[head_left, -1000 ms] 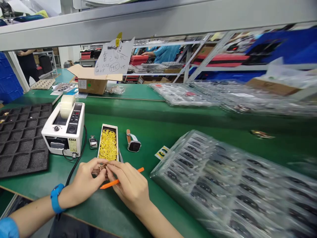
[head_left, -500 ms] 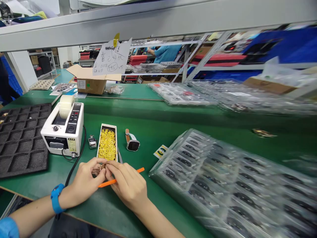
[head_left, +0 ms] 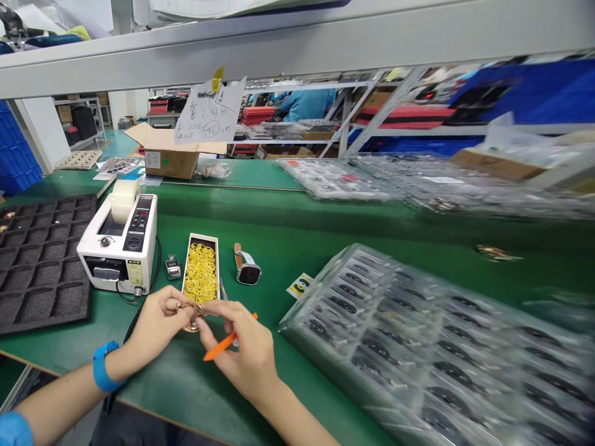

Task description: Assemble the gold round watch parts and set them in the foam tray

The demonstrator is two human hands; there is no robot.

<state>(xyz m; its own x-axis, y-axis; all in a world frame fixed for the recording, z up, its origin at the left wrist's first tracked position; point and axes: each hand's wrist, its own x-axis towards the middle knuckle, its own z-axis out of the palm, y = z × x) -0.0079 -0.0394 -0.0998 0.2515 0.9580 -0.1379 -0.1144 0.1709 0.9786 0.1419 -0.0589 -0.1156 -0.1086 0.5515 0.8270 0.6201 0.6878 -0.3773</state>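
In front of the box, my left hand [head_left: 155, 328] is closed on a small shiny gold-coloured metal piece with a rounded edge [head_left: 191, 327]; its exact kind is hard to make out. My right hand [head_left: 251, 350] grips a slim orange stick [head_left: 217, 352], whose flattened end points down to the left. Its index finger reaches to the metal piece, and whether the thumb touches it too I cannot tell. Just beyond the fingers stands a narrow white box [head_left: 217, 254] full of small yellow rings [head_left: 201, 272]. A pair of metal tweezers, partly hidden, lies along the box's right side.
Left are a white tape dispenser [head_left: 144, 248], a tally counter [head_left: 173, 268] and a black foam tray [head_left: 44, 313]. A smartwatch [head_left: 248, 274] lies right of the box. Stacked clear plastic trays [head_left: 290, 322] fill the right side. Overhead runs a grey shelf beam [head_left: 297, 46].
My right hand has loosened and shifted slightly, tilting the orange stick more steeply. More of the gold-coloured piece shows below my left fingers now.
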